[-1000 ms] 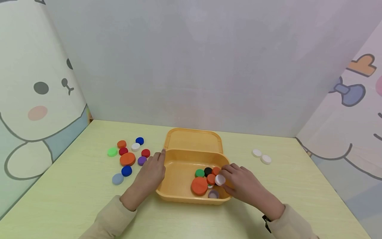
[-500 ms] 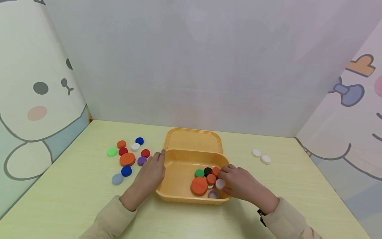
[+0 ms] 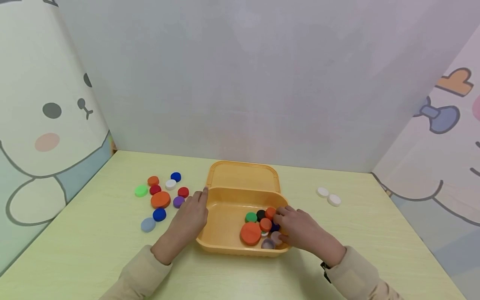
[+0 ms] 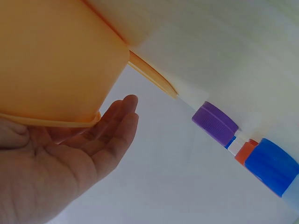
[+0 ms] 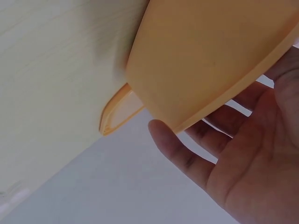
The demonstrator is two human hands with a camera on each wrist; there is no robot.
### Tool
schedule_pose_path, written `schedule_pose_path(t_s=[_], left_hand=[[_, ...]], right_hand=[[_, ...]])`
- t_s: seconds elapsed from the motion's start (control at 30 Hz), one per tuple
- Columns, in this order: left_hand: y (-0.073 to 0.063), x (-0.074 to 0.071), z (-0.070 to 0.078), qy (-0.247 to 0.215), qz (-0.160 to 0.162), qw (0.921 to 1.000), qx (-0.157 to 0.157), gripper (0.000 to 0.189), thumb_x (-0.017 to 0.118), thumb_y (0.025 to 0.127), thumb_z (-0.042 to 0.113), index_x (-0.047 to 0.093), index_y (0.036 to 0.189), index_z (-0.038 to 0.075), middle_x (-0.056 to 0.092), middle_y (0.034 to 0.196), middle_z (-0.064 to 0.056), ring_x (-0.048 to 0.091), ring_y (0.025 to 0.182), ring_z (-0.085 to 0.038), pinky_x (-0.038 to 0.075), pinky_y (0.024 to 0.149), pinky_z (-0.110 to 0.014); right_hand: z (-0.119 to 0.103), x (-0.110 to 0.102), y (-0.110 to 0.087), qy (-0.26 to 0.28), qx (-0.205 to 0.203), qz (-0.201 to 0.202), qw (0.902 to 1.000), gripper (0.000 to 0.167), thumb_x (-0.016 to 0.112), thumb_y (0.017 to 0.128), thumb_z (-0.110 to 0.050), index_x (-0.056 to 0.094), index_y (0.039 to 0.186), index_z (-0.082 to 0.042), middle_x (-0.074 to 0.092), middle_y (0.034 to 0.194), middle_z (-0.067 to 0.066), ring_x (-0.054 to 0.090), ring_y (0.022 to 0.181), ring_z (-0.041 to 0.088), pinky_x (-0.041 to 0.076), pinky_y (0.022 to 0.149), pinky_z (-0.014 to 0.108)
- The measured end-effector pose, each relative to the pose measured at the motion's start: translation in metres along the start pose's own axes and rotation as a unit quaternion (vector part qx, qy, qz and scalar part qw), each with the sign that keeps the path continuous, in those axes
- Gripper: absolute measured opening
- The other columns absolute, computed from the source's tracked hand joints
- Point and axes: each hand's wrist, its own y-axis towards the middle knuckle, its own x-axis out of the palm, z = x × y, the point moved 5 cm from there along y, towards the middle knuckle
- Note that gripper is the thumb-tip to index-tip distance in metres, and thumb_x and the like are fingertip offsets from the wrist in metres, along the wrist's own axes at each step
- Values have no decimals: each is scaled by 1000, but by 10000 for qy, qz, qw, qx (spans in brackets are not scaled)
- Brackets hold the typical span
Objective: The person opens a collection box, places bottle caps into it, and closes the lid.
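Observation:
An orange-yellow plastic box (image 3: 225, 250) stands on the table with its lid (image 3: 243, 177) folded back. My left hand (image 3: 189, 218) rests on its left rim; in the left wrist view the fingers extend loosely past the corner. My right hand (image 3: 301, 229) reaches over the right rim, fingers apart. Its thumb touches a pale bottle cap (image 3: 275, 238) low in the box. Around that cap lie a large orange-red cap (image 3: 250, 233), a green cap (image 3: 251, 217), a black cap (image 3: 261, 215), a dark blue cap (image 3: 275, 227) and others.
Left of the box several caps lie loose, among them a large orange cap (image 3: 160, 200), a purple cap (image 3: 178, 202) and a light green cap (image 3: 141, 191). Two white caps (image 3: 328, 196) sit to the right. A grey wall (image 3: 240, 104) rises behind the table.
The pale cap has moved down from between the right thumb and fingers into the box's near right part, and a dark blue cap now shows. The left hand has stayed still.

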Motion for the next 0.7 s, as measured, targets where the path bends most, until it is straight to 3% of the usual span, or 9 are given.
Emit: schedule_pose_path(t_s=[0.4, 0.7], left_hand=[[0, -1, 0, -4, 41, 10000, 35, 56, 53, 89, 12, 32, 139, -1, 51, 123, -17, 55, 102, -27, 52, 85, -38], [0, -1, 1, -21, 15, 10000, 44, 55, 52, 90, 12, 32, 139, -1, 51, 123, -17, 55, 103, -28, 51, 86, -39]], right_hand=[[1, -3, -4, -91, -254, 456, 9986, 30, 77, 70, -25, 63, 94, -13, 59, 91, -2, 52, 82, 15, 44, 58, 27], [5, -18, -5, -519, -394, 1174, 9909, 28, 75, 73, -26, 64, 95, -11, 62, 96, 1, 55, 84, 17, 49, 65, 30]])
